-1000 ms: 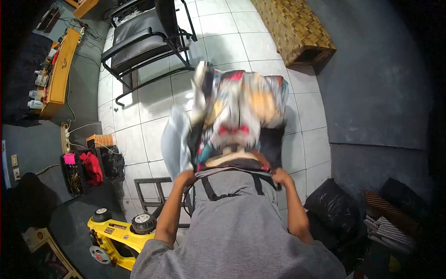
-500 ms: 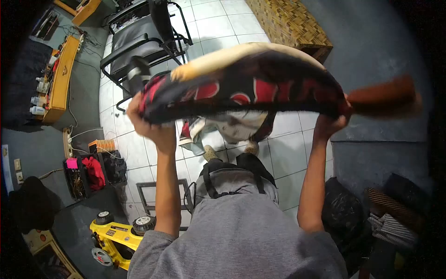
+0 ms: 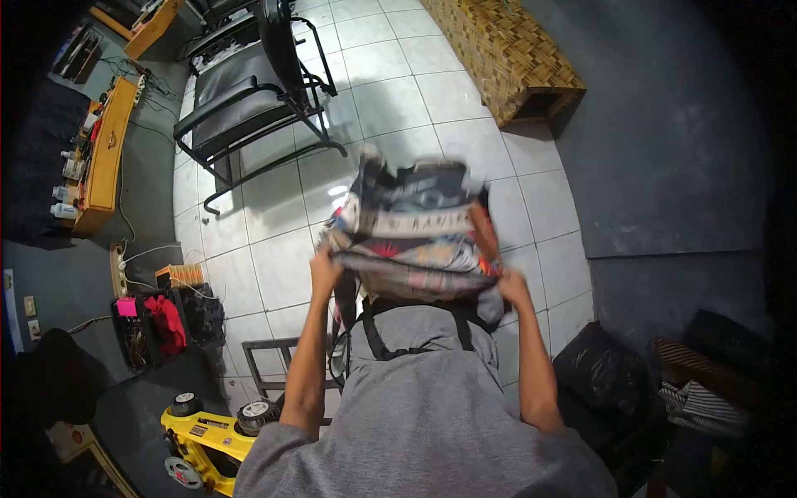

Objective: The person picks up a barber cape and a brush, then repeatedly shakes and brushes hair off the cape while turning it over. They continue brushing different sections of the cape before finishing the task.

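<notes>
A patterned cloth (image 3: 413,222), with lettering on a white band and black, red and multicoloured print, is held low in front of my body. Motion blurs parts of it. My left hand (image 3: 326,267) grips its left edge, fingers closed. At the opposite edge, my right hand (image 3: 513,287) is closed on the cloth too. A brown strip (image 3: 485,232) lies along the cloth's right side. Folds bunch between the two hands and hang over the floor, hiding my feet.
A black armchair (image 3: 241,91) stands ahead on white floor tiles. A woven bench (image 3: 515,54) is ahead right. An upturned yellow toy car (image 3: 207,440) lies at lower left, a black bag (image 3: 602,369) at lower right. A wooden shelf (image 3: 110,153) with bottles lines the left wall.
Both hands have come down and closer together. The cloth, swung up and stretched wide before, now hangs bunched near my waist. The brown strip has swung inward from the far right.
</notes>
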A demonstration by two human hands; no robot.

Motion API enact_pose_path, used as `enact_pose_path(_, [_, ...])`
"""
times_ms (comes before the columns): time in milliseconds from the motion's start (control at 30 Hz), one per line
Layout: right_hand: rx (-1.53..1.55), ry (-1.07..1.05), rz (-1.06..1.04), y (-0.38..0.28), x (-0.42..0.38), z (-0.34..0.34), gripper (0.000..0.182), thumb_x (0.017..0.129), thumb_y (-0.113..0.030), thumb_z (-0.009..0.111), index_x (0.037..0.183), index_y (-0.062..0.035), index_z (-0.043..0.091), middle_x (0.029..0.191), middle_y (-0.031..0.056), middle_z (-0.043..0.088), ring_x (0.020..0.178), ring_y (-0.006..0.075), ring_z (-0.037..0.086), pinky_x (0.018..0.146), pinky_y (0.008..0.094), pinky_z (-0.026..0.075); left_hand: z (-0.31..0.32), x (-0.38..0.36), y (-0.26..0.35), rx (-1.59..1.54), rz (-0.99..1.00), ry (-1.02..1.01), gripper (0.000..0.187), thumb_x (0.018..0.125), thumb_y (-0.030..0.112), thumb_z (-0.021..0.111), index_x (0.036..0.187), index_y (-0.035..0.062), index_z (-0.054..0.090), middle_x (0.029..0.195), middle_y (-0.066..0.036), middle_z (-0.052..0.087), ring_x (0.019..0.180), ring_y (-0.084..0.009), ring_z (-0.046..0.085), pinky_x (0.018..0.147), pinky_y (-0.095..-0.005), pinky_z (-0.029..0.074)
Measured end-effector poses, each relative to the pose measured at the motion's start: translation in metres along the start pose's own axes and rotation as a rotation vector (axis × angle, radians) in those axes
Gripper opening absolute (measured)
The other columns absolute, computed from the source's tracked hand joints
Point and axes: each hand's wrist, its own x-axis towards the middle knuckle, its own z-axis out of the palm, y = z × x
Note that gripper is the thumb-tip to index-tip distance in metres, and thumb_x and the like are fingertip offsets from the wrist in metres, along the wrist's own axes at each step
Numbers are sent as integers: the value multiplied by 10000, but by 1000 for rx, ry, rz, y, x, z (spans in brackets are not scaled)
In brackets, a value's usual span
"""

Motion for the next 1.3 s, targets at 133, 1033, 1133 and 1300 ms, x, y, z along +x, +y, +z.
enact_pose_path(133, [307,765,-498,-113,39,-105,249,640,-9,402,861,55,498,815,264,515,797,426,484,749,421,396,-100,89,175,-332,366,436,268,658,-4,497,923,1,538,893,-136,604,850,-232,581,775,-290,420])
enact_pose_path(1033, [755,1027,-703,-156,-18,-171,249,734,-56,516,950,68,524,896,163,573,731,243,575,721,365,480,-162,62,267,-454,719,737,321,668,6,581,988,-18,568,974,-128,591,908,-226,567,819,-298,422])
enact_pose_path(1133, [1502,852,-672,-148,-36,-161,235,830,-107,488,1028,19,508,979,133,555,919,275,537,850,362,448,-166,47,261,-219,840,1013,380,703,111,618,1037,-44,527,1050,-174,556,974,-266,539,865,-358,400])
enact_pose_path(1300, [313,472,-427,-69,-20,-46,357,671,54,434,1013,54,534,1038,183,556,995,289,504,868,339,374,-53,21,133,-113,433,116,405,667,-89,468,1032,52,571,1050,-179,555,1032,-331,496,915,-384,350])
